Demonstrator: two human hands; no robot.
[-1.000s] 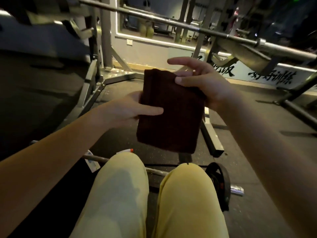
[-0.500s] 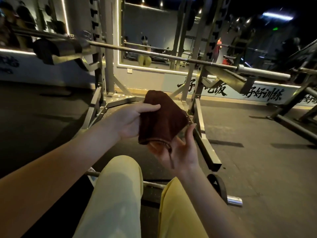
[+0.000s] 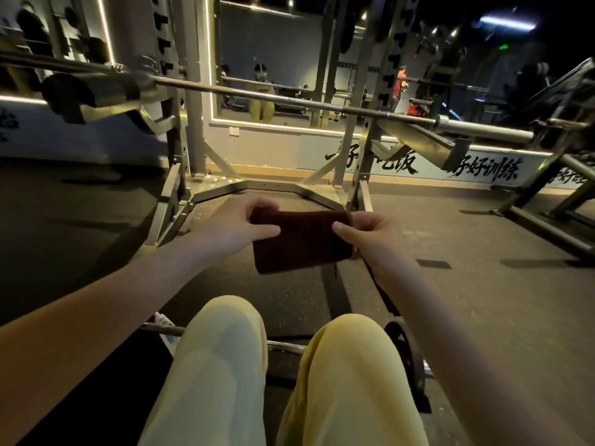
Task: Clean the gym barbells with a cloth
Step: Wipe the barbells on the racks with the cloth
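The left hand (image 3: 236, 231) and right hand (image 3: 370, 239) each pinch one end of the cloth (image 3: 302, 244), thumb on the front and fingers curled behind. Half a second ago it lay bunched over the upturned right palm. Now it is a flat, wide fold stretched between both hands, above the knees (image 3: 225, 320) and touching no metal. I judge the pad ready and the wiping not yet begun. The racked bar (image 3: 264, 95) runs well above it, and a second bar (image 3: 283, 346) lies on the floor under the knees. The wall writing (image 3: 483, 170) reads 好好训练; the characters to its left are partly hidden by a rack post (image 3: 360, 175).
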